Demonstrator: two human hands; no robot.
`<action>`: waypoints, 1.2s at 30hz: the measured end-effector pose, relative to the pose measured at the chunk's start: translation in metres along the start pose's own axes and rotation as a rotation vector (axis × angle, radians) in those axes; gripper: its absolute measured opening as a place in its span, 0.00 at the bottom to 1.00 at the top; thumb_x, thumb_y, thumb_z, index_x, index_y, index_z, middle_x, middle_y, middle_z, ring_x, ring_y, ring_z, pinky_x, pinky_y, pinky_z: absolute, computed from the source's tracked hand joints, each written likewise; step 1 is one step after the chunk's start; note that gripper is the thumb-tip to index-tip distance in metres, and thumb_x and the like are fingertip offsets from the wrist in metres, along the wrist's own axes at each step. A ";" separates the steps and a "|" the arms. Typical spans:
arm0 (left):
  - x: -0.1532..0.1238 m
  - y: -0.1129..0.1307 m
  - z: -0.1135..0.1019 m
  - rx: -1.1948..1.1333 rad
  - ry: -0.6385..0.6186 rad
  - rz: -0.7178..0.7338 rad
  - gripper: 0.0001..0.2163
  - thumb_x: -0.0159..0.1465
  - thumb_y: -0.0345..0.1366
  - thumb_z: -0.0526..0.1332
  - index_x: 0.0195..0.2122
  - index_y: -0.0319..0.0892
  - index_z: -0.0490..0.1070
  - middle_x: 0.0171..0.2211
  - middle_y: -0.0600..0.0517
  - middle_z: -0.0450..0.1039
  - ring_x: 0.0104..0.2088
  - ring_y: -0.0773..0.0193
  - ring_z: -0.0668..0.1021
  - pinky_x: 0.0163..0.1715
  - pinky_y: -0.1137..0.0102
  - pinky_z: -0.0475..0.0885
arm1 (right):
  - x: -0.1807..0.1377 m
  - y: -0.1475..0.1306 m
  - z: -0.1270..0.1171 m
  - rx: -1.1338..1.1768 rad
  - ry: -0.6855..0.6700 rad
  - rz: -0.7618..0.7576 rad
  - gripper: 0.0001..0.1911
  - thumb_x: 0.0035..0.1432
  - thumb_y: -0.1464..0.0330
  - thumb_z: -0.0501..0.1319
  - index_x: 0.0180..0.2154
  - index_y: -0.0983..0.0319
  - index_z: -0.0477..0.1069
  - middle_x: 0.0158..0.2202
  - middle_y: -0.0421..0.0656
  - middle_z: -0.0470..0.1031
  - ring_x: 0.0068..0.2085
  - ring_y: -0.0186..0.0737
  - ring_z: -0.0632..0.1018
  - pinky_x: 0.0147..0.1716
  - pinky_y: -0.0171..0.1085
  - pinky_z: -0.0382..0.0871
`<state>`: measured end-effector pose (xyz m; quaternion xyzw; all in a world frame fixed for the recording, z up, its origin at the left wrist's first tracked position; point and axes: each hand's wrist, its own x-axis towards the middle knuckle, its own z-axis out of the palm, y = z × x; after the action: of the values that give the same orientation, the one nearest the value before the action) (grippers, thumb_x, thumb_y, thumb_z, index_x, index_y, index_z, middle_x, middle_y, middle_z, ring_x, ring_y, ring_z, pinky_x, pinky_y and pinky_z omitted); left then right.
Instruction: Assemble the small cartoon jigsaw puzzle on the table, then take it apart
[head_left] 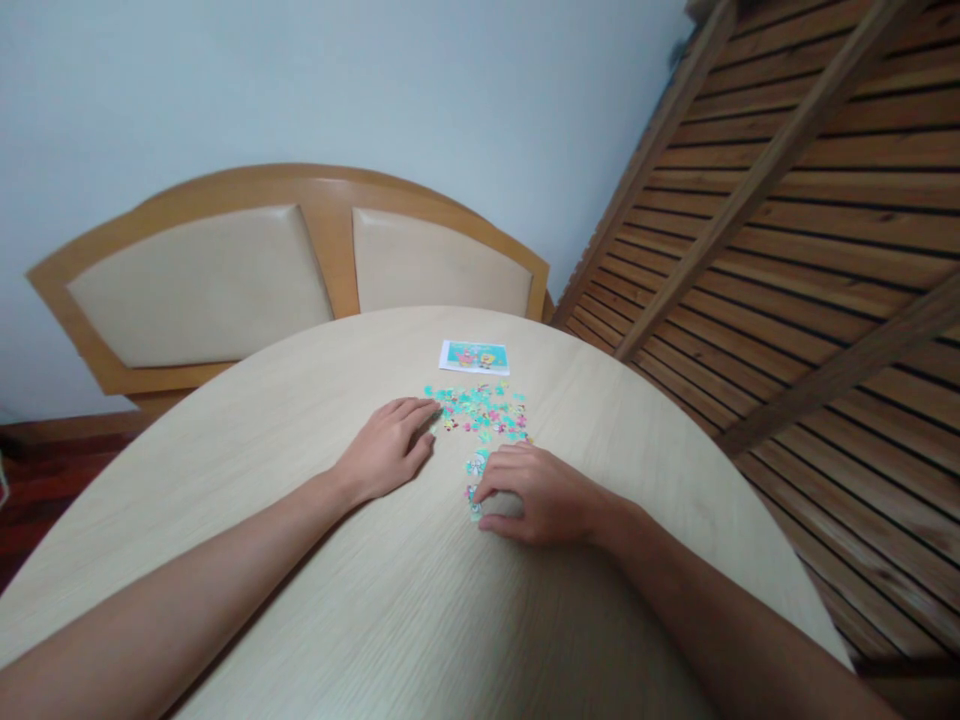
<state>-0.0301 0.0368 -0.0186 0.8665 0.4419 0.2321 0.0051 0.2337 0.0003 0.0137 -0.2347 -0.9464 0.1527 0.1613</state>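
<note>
Loose jigsaw puzzle pieces (480, 408), mostly turquoise with pink and yellow ones, lie spread in a patch on the table. My left hand (394, 445) rests at the left edge of this patch, fingers stretched out and apart from the thumb, with nothing visible in it. Nearer to me, my right hand (529, 492) is beside a few puzzle pieces that look joined (475, 493), its thumb and fingers curved around their right side with a gap between them. A puzzle piece with a pale face drawing (477, 462) lies just above. The palm side of my right hand is hidden.
A picture card (474, 357) showing two cartoon figures lies behind the pieces. The round wooden table (360, 600) has a padded headboard (210, 285) behind its far edge. A slatted wooden panel (810, 230) stands close on the right.
</note>
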 end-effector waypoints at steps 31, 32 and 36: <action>0.020 -0.013 0.001 0.081 -0.199 -0.052 0.29 0.73 0.54 0.47 0.67 0.40 0.59 0.67 0.42 0.61 0.68 0.44 0.61 0.66 0.49 0.58 | -0.004 0.042 0.015 -0.136 0.306 0.478 0.19 0.69 0.63 0.55 0.58 0.59 0.69 0.59 0.48 0.73 0.61 0.49 0.69 0.59 0.51 0.61; 0.021 -0.015 0.002 0.093 -0.172 -0.074 0.28 0.73 0.53 0.47 0.66 0.39 0.61 0.66 0.41 0.64 0.67 0.44 0.63 0.65 0.49 0.59 | -0.004 0.042 0.015 -0.137 0.303 0.491 0.19 0.69 0.63 0.54 0.58 0.59 0.69 0.59 0.48 0.73 0.61 0.49 0.68 0.59 0.51 0.62; 0.030 -0.020 0.004 0.092 -0.129 -0.073 0.25 0.73 0.49 0.48 0.63 0.38 0.63 0.64 0.41 0.67 0.65 0.47 0.66 0.65 0.51 0.60 | -0.004 0.043 0.015 -0.136 0.298 0.523 0.19 0.70 0.62 0.54 0.58 0.60 0.69 0.59 0.48 0.72 0.61 0.50 0.68 0.59 0.52 0.61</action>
<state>-0.0288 0.0734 -0.0147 0.8623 0.4822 0.1548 0.0020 0.2484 0.0308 -0.0165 -0.5002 -0.8279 0.0893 0.2373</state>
